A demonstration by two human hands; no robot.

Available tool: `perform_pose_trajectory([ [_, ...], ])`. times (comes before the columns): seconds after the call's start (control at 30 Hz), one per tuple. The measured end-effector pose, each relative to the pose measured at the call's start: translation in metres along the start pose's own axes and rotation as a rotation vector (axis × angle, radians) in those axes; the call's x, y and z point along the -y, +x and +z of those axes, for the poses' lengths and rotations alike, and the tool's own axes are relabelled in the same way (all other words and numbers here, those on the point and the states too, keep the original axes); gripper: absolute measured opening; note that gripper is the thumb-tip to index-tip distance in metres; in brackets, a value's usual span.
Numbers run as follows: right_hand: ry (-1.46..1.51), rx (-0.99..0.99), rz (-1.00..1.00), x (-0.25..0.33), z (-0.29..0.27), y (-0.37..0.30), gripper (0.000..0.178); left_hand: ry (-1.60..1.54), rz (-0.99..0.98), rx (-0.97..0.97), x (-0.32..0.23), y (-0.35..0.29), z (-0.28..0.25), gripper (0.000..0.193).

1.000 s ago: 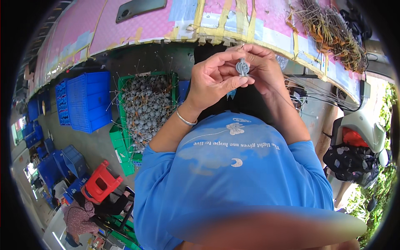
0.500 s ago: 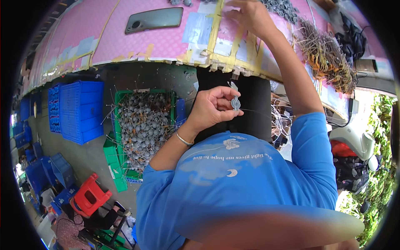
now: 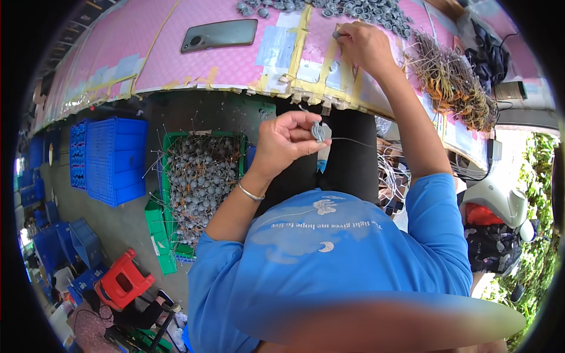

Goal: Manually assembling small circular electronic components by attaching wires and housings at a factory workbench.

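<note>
Over my lap, my left hand (image 3: 285, 141) pinches a small round grey plastic part (image 3: 318, 132) between thumb and fingers. A thin grey wire (image 3: 354, 143) trails off from it to the right. Above the pink tabletop, my right hand (image 3: 368, 48) closes its fingertips on a small grey cap (image 3: 336, 34), mostly hidden by the fingers. Farther back on the table lies a heap of similar grey caps (image 3: 376, 12), just beyond my right hand.
On the pink-covered table (image 3: 229, 67) rest a phone (image 3: 219, 35) and a bundle of wires with orange-brown ends (image 3: 456, 82). Below, left of my legs, a green crate (image 3: 167, 154) holds many wired grey parts. Blue crates (image 3: 118, 160) and a red stool (image 3: 125, 279) stand farther left.
My right hand has come back toward me from the far side of the table, and a grey cap now shows at its fingertips. My left hand has shifted slightly left, still gripping its part.
</note>
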State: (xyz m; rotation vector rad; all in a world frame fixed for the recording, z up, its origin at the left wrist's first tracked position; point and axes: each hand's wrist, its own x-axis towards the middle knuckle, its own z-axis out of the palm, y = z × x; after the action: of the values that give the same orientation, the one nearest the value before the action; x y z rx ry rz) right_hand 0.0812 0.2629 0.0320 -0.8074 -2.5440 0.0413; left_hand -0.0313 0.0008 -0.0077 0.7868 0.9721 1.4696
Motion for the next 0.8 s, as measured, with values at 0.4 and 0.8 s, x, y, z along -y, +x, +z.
perform_pose_trajectory([
  [0.4,1.274,0.100,0.313,0.110,-0.049,-0.128,0.023,0.235,0.298,-0.185,-0.024,0.000,0.018,0.039],
  [0.8,1.134,0.124,0.505,0.116,-0.051,-0.148,0.017,0.803,0.462,-0.201,-0.008,-0.006,0.030,0.038],
])
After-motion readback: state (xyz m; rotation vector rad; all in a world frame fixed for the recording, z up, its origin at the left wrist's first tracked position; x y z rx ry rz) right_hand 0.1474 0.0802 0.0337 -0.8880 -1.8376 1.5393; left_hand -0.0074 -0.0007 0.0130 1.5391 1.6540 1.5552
